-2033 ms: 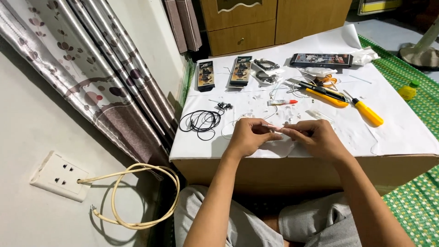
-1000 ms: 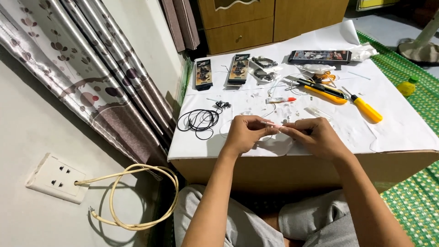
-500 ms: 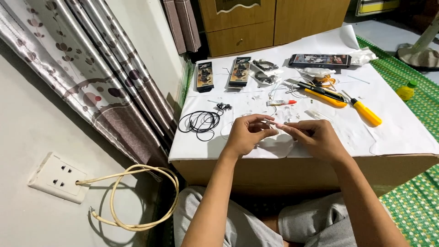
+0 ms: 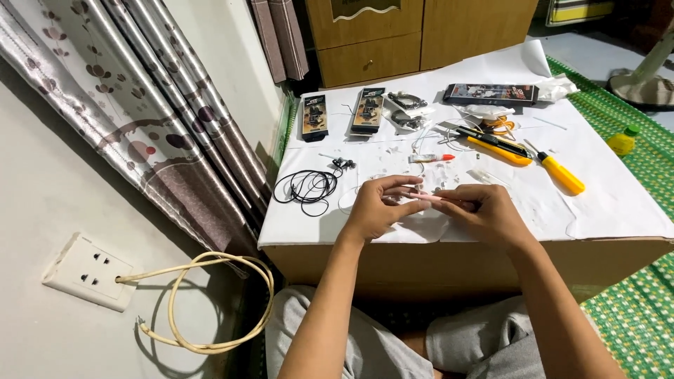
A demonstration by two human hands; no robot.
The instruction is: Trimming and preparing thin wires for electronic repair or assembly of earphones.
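1. Stick (image 4: 430, 198), thin and pale pink: sits level between both hands, just above the near edge of the white paper (image 4: 618, 196) covering the cardboard box (image 4: 463, 263). Held low and close to the body, likely for steadiness on a small part.
2. Left hand (image 4: 375, 207): fingers curled, thumb and fingertips pinched on the stick's left end. A tiny pale piece sits at the fingertips; too small to identify.
3. Right hand (image 4: 488, 214): fingers closed around the stick's right end, knuckles up. Grip looks firm; the end itself is hidden inside the hand.
4. Coil of black earphone wire (image 4: 305, 186): lies on the paper just left of the left hand, not touched.
5. Small tube with red tip (image 4: 430, 158): lies beyond the hands, near white scraps, within reach.
6. Yellow utility knife (image 4: 495, 146) and yellow-handled screwdriver (image 4: 558, 172): parked on the right side, well apart from the hands.
7. Two dark packets (image 4: 340, 114) and a long dark box (image 4: 490, 93): lined along the far edge, out of the working area.
8. Wall socket (image 4: 88, 270) with looped cream cable (image 4: 210, 302): on the left, off the box.
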